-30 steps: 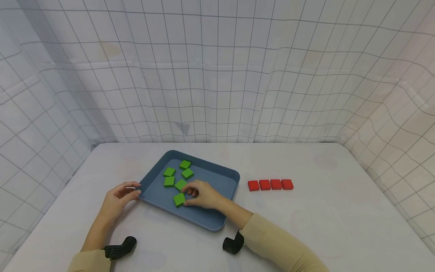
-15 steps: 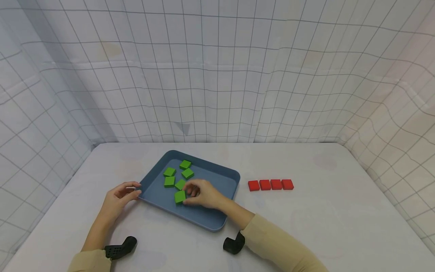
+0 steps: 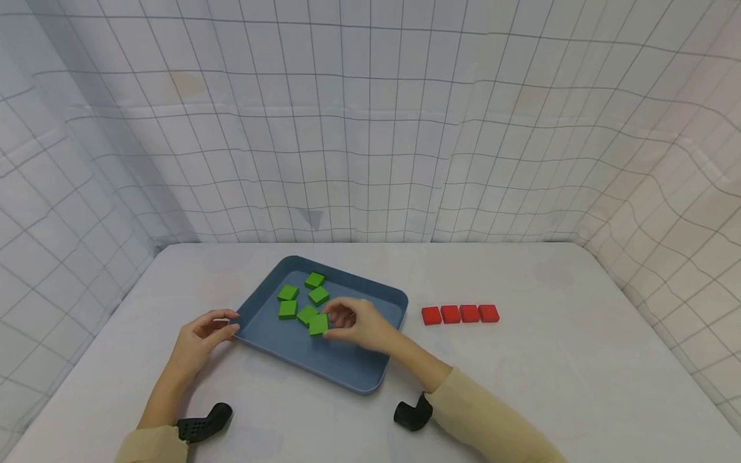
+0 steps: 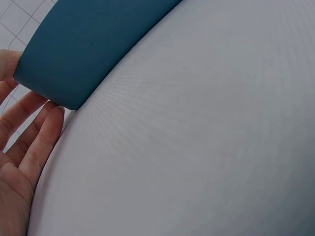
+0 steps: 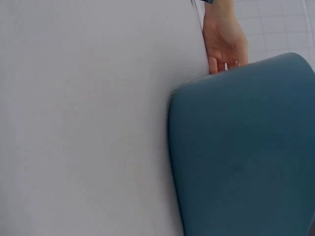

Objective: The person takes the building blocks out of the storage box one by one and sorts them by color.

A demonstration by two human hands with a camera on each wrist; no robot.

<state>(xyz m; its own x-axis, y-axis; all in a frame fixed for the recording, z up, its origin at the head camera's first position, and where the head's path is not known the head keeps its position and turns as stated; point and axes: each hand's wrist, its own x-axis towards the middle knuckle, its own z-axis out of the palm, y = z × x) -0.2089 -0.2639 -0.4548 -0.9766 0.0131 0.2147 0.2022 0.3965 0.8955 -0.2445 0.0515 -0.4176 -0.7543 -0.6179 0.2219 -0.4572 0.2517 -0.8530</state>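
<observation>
Change of note: shift of one square green block (image 3: 318, 325) to the right and slightly away from the person, compared with half a second and one second ago, in step with the right hand (image 3: 366, 325). Pinched at its right side between thumb and fingers of that hand. Squarer to the head camera than a second ago. Position: above or on the floor of the blue tray (image 3: 350, 370), partly overlapping the nearest loose green block (image 3: 307, 314) in the head view; contact between the two impossible to tell. Dark patch beneath suggestive of a lift off the floor; judged probable, not proven.

Unchanged: five loose green blocks, all toward the left end of the tray; row of four red blocks (image 3: 469, 314) on the white tabletop (image 3: 567, 360), right of the tray.

Left hand (image 3: 199, 335): same place as before, at the tray's near-left corner, fingers loosely extended and apart, tips against the wall. No block held; strength of any pressure impossible to tell. No confirmation of the pinch from either wrist view.

Meaning for the work, as a judgement: block under control, tray steady, neighbours undisturbed; release not yet made, hence resting place unsettled.
</observation>
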